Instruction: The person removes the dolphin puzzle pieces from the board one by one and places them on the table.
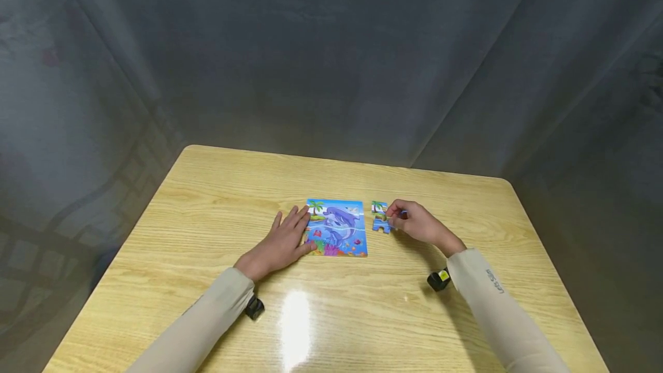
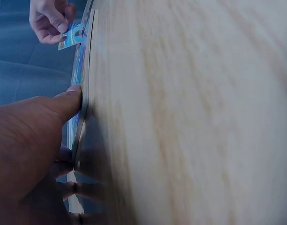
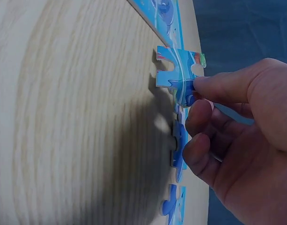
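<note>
One left hand (image 1: 279, 244), fingers spread, touches the left edge of a dolphin picture board (image 1: 339, 229) lying flat on a wood-grain table (image 1: 373, 315), its thumb on the near left corner. Just right of the board, a palm-tree piece (image 1: 378, 206) shows near a jigsaw piece (image 3: 184, 68) held tilted above the tabletop, pinched between the thumb and fingers of the right hand (image 1: 416, 223). More loose pieces (image 3: 180, 145) lie beside that hand.
</note>
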`<action>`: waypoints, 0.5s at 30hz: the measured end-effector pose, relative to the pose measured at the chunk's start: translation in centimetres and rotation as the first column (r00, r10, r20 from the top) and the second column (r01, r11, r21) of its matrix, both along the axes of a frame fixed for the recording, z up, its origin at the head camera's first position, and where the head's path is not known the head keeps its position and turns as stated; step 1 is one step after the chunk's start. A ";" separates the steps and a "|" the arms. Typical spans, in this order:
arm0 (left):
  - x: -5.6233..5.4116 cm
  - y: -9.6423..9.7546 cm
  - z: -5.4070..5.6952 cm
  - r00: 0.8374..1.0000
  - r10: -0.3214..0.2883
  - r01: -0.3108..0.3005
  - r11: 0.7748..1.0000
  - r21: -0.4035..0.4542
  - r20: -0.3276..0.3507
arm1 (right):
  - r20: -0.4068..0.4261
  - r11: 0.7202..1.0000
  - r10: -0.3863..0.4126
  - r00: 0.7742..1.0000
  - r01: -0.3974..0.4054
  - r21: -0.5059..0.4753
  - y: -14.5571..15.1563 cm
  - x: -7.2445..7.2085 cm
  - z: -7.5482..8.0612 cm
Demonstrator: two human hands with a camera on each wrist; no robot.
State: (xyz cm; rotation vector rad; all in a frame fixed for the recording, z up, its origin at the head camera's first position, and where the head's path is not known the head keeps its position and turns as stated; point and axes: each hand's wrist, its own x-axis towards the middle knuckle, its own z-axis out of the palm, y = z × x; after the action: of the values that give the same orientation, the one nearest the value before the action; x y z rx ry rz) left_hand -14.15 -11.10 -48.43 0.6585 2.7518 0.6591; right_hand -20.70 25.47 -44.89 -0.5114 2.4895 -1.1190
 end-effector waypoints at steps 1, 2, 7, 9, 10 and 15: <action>0.0 0.0 0.0 1.000 0.000 0.000 1.000 -0.001 0.000 | 0.002 1.000 0.000 1.000 0.000 0.001 0.0 0.0 -0.1; 0.0 0.0 0.0 1.000 0.000 0.000 1.000 -0.001 0.000 | 0.003 1.000 0.003 1.000 -0.003 0.003 0.0 0.0 -0.2; 0.0 0.0 0.0 1.000 -0.002 0.002 1.000 -0.006 0.002 | -0.006 1.000 0.000 1.000 0.000 0.028 -0.1 0.2 -0.7; -0.1 0.0 0.0 1.000 -0.002 0.002 1.000 -0.007 0.003 | -0.012 0.999 -0.004 1.000 0.004 0.037 -0.2 0.3 -0.9; -0.1 0.0 0.0 1.000 -0.002 0.002 1.000 -0.007 0.005 | -0.015 0.999 -0.005 1.000 0.006 0.042 -0.3 0.3 -0.9; 0.0 0.0 0.0 1.000 -0.003 0.003 1.000 -0.006 0.003 | -0.036 0.997 -0.022 0.999 0.024 0.073 -0.6 0.5 -1.1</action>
State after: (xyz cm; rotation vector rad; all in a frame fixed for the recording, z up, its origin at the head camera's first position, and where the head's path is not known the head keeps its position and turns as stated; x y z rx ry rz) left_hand -14.15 -11.10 -48.43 0.6601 2.7487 0.6499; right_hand -20.24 24.89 -46.01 -0.4872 2.5627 -1.0311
